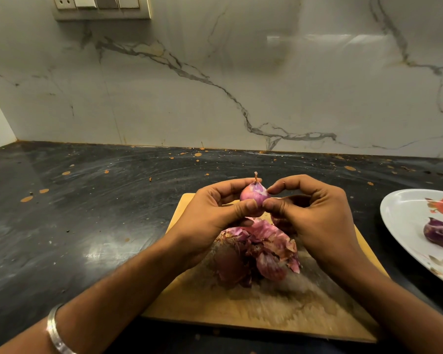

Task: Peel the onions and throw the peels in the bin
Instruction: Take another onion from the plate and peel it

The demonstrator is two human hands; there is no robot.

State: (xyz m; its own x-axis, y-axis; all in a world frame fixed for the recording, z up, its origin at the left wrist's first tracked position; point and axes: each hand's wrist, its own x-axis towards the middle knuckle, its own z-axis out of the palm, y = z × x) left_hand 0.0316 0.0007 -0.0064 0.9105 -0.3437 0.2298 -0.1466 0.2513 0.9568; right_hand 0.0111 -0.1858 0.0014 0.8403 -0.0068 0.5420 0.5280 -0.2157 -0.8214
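Holding a small red onion (254,193) up above the far end of a wooden cutting board (264,307), the left hand (215,215) is gripping the bulb with its fingers curled behind it and its thumb pressing against the lower front. The onion is sitting stem end up, a thin dry stalk sticking out of the top, and its skin is showing pink with pale patches. The right hand (315,213) is meeting it from the other side, its thumb and forefinger closing together in a pinch at the onion's right flank, the remaining fingers curling loosely beneath; whether a flake of skin is caught in that pinch is too small to tell. Both hands are hovering clear of the board, touching only the onion.

Below them, a heap of papery pink and purple peels (258,251) is lying on the middle of the board, partly hidden by the wrists. The board is resting on a dark, scuffed countertop (74,213) dotted with small orange flecks. At the right edge, a white plate (404,226) with a printed red pattern is sitting on the counter, apart from the board, and carrying a peeled purple onion (439,232). A silver bangle (55,330) is circling the left forearm near the bottom of the view. A marble-patterned wall (215,72) is rising behind the counter, with a switch panel (101,6) at its upper left
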